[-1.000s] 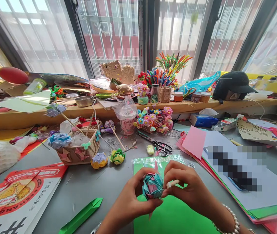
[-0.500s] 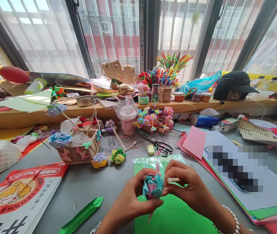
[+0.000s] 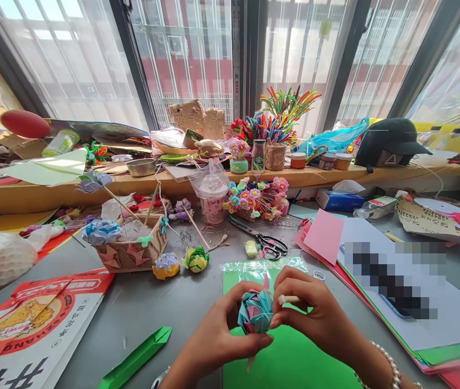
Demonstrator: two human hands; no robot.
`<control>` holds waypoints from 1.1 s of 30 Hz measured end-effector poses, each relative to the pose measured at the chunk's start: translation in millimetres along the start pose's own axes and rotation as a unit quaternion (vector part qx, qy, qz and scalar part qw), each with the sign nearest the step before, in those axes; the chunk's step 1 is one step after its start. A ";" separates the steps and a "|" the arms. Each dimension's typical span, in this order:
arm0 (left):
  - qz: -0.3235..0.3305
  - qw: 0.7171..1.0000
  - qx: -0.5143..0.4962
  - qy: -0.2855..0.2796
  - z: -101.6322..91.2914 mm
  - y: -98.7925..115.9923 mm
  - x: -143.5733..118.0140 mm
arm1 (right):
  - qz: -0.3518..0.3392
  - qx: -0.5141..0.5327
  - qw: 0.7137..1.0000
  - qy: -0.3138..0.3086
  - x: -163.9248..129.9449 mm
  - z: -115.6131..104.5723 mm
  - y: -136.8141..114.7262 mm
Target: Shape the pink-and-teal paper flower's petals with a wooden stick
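A ball-shaped origami flower (image 3: 255, 312) of teal and pink paper sits over a green sheet (image 3: 290, 356). My left hand (image 3: 230, 329) is closed around its left side, thumb below and fingers above. With thumb and fingertips pinched, my right hand (image 3: 306, 305) touches the flower's right edge. A short pale stick (image 3: 290, 299) with a white tip is also tucked in the right fingers; its exact kind is unclear. Pink paper points stick out above and below the flower. On the table to the left lies a folded green paper strip (image 3: 136, 359).
Black-handled scissors (image 3: 272, 246) and a small yellow block (image 3: 250, 248) lie behind the hands. Two paper flowers (image 3: 196, 259) stand near a cardboard box (image 3: 124, 254). Paper sheets (image 3: 428, 329) with a blurred-out object fill the right; a printed bag (image 3: 31, 324) lies left.
The hands and the flower have barely moved. The flower is turned slightly in my left hand, and my right fingertips stay at its edge.
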State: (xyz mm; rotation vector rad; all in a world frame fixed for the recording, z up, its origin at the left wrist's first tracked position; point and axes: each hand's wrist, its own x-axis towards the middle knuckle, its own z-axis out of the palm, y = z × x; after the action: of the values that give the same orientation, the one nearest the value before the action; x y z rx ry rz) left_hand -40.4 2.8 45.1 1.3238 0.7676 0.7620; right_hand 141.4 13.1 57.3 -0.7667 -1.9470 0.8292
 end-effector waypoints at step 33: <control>-0.026 0.996 -0.017 0.080 -0.9 0.7 3.5 | 0.004 -0.025 0.999 0.020 -2.0 -15.6 2.3</control>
State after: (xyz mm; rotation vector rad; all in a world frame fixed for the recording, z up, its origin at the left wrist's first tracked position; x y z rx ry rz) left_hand -39.3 6.3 45.5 1.2194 0.9088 0.8429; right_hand 156.4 16.8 61.0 -0.8154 -1.9366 0.7670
